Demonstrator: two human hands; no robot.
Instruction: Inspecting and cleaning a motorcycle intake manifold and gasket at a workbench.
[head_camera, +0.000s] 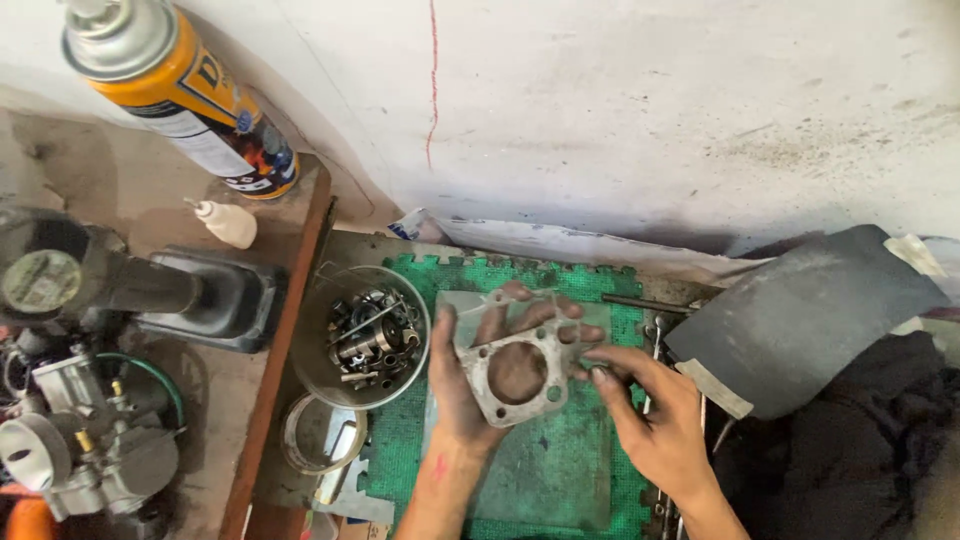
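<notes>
Head view, person at a cluttered workbench. Left hand (470, 375) palm up, fingers spread wide, cradling a flat grey metal flange plate (513, 372) with a large round centre hole and small corner holes; plate lies on the palm and fingers, tilted slightly, over the middle of the green foam mat (400, 460). Right hand (655, 420) comes in from the near right, fingers loosely curled, fingertips (598, 375) touching the plate's right edge; a light pinch, nothing else held. A clear flat sheet (560, 480) lies on the mat under the hands.

Just left of the left hand: clear round bowl (318, 370) full of small dark metal parts, nuts and springs. Near of it, a clear ring-shaped lid (300, 440). Far left: tall spray can (180, 90) with orange label leaning against the wall, small cream nozzle bottle (228, 222) beside it. Left edge: black rubber boot (200, 295) and a silver carburetor (85, 440) with a green hose. Right: dark grey sheet (810, 310) over black cloth (860, 450). Thin metal tools (655, 335) lie along the mat's right edge, partly hidden by the right hand.
</notes>
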